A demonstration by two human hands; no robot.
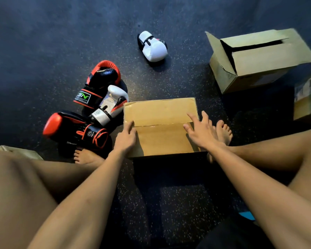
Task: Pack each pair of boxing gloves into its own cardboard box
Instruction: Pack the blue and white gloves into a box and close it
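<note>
Both hands are on the closed cardboard box (160, 112) dead ahead between my feet, spread apart, one at each end. Left hand (125, 139) sits at the box's 9 o'clock edge, thumb lying on top beside the flap seam. The fingers drop over the side out of sight, so I can't tell whether they grip. Right hand (201, 132) is over at 3 o'clock, fingers straight and splayed, tips touching the top flaps, holding nothing.

Boxes, I count three. The shut one is under my hands. An open box (258, 60) stands well apart at 2 o'clock, flaps up and dark inside. A third box (307, 105) is cut off by the frame edge at 3 o'clock. A sliver of cardboard (18, 151) also peeks past my left knee at 8 o'clock; what it is, I can't tell.

Gloves, four on the dark speckled floor (43, 42), none boxed. Three are piled at 9 to 10 o'clock: a red-and-black glove (102, 78) farthest out, a white glove (111, 105) touching the box's far left corner, and a second red-and-black glove (74, 130) nearest my left foot (86, 157). The lone white glove (153, 46) lies at 12 o'clock, well apart from everything.

My right foot (223, 132) rests just beside the box, behind my right hand.
</note>
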